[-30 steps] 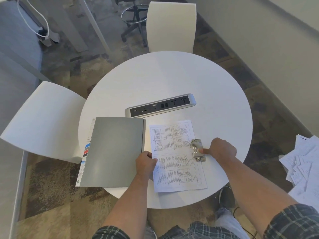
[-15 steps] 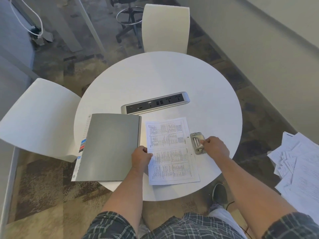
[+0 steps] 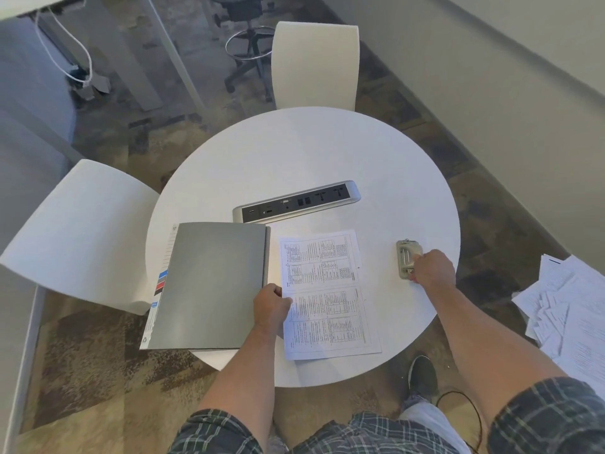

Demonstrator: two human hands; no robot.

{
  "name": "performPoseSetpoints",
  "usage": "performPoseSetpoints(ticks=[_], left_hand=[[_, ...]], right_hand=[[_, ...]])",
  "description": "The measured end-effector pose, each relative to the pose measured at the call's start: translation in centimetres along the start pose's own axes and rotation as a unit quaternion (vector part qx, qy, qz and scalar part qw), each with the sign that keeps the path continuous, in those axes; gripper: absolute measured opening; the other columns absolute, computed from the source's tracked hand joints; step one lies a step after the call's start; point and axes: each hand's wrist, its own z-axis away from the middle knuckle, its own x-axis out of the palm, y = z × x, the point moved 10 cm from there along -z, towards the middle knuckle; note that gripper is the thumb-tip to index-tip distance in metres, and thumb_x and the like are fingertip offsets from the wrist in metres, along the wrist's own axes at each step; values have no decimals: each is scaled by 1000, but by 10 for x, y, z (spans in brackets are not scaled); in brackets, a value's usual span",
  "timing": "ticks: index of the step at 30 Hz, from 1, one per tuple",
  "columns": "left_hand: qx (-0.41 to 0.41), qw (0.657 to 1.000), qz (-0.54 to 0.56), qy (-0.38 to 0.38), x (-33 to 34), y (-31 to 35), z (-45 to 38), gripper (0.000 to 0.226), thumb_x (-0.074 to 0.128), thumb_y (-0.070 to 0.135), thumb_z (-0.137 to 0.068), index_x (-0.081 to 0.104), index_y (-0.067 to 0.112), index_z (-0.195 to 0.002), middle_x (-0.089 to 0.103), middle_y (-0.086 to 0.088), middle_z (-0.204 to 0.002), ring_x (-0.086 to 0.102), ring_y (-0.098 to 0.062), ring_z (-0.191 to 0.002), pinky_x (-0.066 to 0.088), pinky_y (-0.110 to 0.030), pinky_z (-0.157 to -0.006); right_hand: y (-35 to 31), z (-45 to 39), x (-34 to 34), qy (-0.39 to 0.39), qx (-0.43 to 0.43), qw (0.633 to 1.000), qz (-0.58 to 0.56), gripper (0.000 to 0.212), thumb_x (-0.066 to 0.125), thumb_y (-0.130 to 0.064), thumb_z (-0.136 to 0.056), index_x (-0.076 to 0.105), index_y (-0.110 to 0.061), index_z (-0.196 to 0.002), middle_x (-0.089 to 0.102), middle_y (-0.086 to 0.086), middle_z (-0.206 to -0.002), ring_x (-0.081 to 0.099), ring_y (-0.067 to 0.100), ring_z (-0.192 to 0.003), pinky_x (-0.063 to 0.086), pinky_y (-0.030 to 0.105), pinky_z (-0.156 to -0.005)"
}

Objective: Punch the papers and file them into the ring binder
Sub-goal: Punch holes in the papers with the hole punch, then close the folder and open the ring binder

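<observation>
A printed sheet of paper [image 3: 327, 293] lies flat on the round white table [image 3: 304, 152], with two small punched holes along its right edge. My left hand [image 3: 271, 304] rests on the sheet's left edge, fingers curled, pressing it down. To its left lies the grey ring binder [image 3: 212, 283], closed, with coloured index tabs showing at its left side. A metal hole punch [image 3: 407, 257] sits near the table's right edge, apart from the paper. My right hand [image 3: 432, 268] grips the punch's near end.
A silver power and socket strip [image 3: 296, 201] is set into the table behind the paper. White chairs stand at the far side [image 3: 316, 63] and at the left [image 3: 78, 231]. A loose heap of papers [image 3: 569, 309] lies at the right.
My right hand has slid the hole punch off the paper's right edge and out toward the table's right rim. Two punched holes now show in the sheet. The left hand stays put.
</observation>
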Motion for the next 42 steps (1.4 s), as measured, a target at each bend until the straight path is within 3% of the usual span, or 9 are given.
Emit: performPoseSetpoints(ticks=[4,10,16,21,25,29,34,37,42], left_hand=[[8,1000,11,-2,4,3,4,15,68,4,-80,54,8,-78,60,-4,-80,53,-18,-70,38,-23,-54],[5,987,139,-75,25,22,19,18,68,7,-67,53,16,-65,59,-2,-68,54,-22,-66,43,-31,-62],[11,931,296,-213,48,77,51,17,65,18,-85,72,8,-97,77,-2,-87,76,-23,-79,47,-27,-63],[-9,891,374,-256,51,93,61,22,62,10,-91,74,7,-110,77,-1,-99,74,-27,-87,46,-24,-62],[12,900,365,-238,42,101,64,23,64,9,-89,74,6,-109,78,-4,-104,74,-26,-84,44,-25,-62],[19,946,285,-153,24,84,55,3,72,16,-86,71,14,-87,75,-3,-87,72,-18,-68,43,-26,-62],[55,995,80,-30,-5,50,42,13,72,24,-82,65,18,-72,72,-2,-87,69,-21,-74,52,-28,-66],[41,993,-93,59,-30,29,44,14,69,29,-82,67,21,-94,57,-5,-115,64,-23,-93,50,-31,-80],[-23,947,-305,101,-47,-5,52,87,77,56,-69,39,19,-137,32,-18,-144,34,-36,-135,40,-47,-104]], right_hand=[[-34,46,-12,87,-95,990,58,36,61,-21,-94,49,-13,-127,53,11,-125,66,38,-100,47,40,-76],[-75,122,100,-249,-185,951,-21,34,64,-53,-93,63,-25,-111,73,-7,-106,75,14,-79,62,41,-77],[-87,150,119,-280,-146,942,-117,66,57,-78,-82,61,-26,-123,70,-5,-113,71,11,-90,58,31,-66],[-84,128,87,-216,-105,942,-233,20,69,-24,-79,72,-17,-98,75,8,-100,73,25,-87,61,49,-78],[-81,113,56,-180,-128,938,-266,21,61,-5,-82,74,-19,-90,76,9,-90,74,33,-85,61,51,-81],[-80,96,17,-152,-124,912,-360,18,64,-5,-92,73,-13,-106,77,13,-97,76,32,-86,63,48,-80],[-65,70,-20,-117,-141,936,-302,21,61,-7,-95,72,-10,-112,77,9,-97,76,26,-83,62,41,-73],[-45,52,-27,-93,-132,956,-245,17,60,-9,-93,71,-14,-106,76,9,-97,74,29,-84,62,49,-80],[-8,37,-25,-59,-91,982,-157,15,58,-15,-95,64,-19,-108,72,7,-105,71,27,-85,61,47,-79]])
